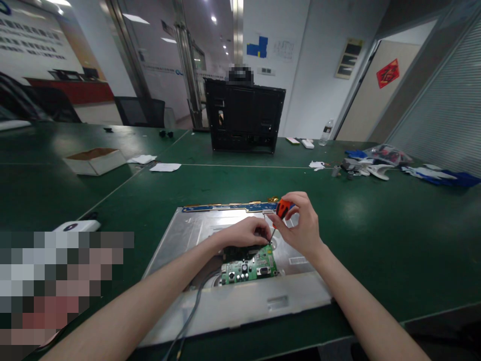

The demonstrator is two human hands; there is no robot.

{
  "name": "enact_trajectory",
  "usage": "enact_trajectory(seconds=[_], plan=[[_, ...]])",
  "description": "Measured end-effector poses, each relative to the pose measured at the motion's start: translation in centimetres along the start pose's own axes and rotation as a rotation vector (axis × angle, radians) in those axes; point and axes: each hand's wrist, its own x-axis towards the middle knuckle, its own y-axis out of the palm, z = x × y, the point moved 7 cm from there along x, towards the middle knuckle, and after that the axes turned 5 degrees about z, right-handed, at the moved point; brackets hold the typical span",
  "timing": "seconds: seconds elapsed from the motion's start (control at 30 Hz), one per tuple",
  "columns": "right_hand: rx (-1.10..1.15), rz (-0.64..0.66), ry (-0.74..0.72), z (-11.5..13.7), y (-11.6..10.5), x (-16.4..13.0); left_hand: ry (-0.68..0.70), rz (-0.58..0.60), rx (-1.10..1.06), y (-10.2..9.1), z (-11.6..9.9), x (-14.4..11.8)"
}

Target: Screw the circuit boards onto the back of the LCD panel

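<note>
A screwdriver (283, 208) with an orange and black handle is gripped in my right hand (302, 225), its shaft slanting down to the top edge of a green circuit board (248, 266). Close to the driver's tip, my left hand (250, 231) is closed with curled fingers; whatever they pinch is hidden. The board is fixed on the back of a silver metal display panel (300, 288), which lies flat on the table. Along the panel's far edge runs a narrow blue board (221, 207). Grey cables (197, 301) trail from beside the green board toward me.
A black monitor housing (246, 118) stands upright across the green table (376, 240). An open cardboard box (95, 163) and papers (165, 167) are at left. Bags and scraps (387, 155) lie at right, near a plastic bottle (326, 133). A blurred patch covers the lower left.
</note>
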Motion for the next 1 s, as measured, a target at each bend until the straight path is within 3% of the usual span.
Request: enact_trajectory(seconds=[1.0], plan=[[-0.074,0.017,-0.013,0.44,-0.04,-0.03,0.031,-0.004,-0.011,0.03,-0.05,-0.13]])
